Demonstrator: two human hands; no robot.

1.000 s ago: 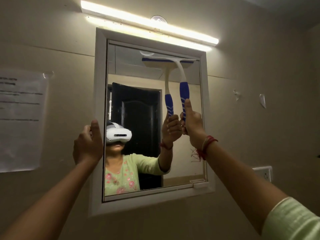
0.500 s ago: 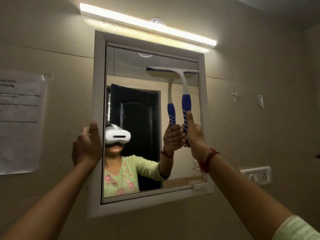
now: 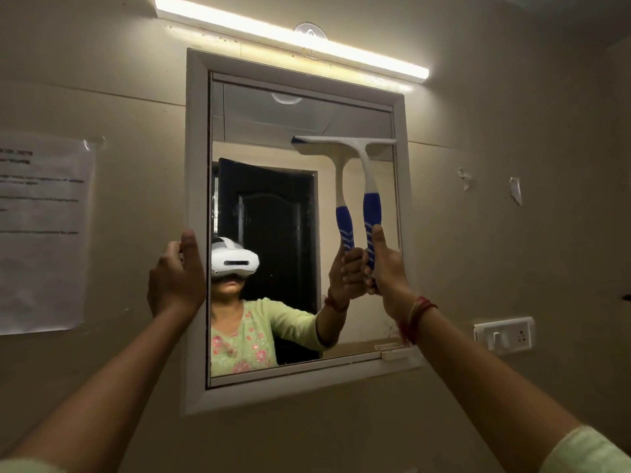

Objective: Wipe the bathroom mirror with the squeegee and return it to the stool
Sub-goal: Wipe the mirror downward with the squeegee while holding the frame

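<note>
while right hand (image 3: 386,271) grips squeegee (image 3: 367,172), mirror (image 3: 273,138)

Home bathroom: wall mirror (image 3: 273,138), tube light (image 3: 290,39).

Dim room, glaring tube light (image 3: 290,39) overhead

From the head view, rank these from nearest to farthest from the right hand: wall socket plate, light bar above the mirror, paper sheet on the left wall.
From the right hand:
1. Wall socket plate, lower right.
2. Light bar, above the mirror.
3. Paper sheet, far left wall.
</note>
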